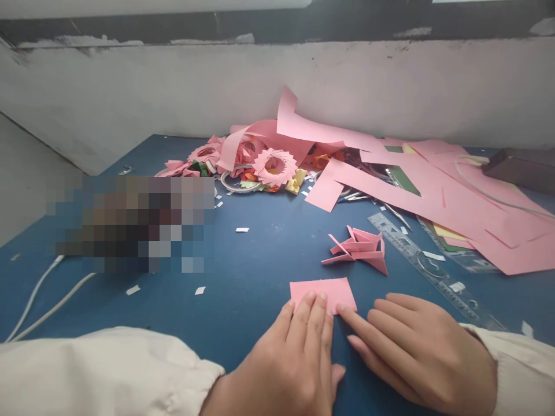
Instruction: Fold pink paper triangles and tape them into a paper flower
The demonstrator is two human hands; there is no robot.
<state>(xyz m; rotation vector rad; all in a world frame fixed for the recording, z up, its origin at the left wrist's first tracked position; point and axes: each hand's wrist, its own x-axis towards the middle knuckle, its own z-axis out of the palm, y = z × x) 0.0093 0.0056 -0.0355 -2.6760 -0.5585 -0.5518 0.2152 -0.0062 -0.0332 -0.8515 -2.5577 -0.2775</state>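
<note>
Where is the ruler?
Head view, right of centre: the ruler lies slanted on the table, between the folded pieces and the pink sheets, beyond the right hand.

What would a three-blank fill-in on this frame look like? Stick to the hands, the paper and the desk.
1. The left hand and right hand press flat on a small paper rectangle whose colour is ____.
2. The clear ruler lies to the ____ of the folded pieces.
3. The table top is ____ in colour.
Missing words: pink; right; blue.
</note>
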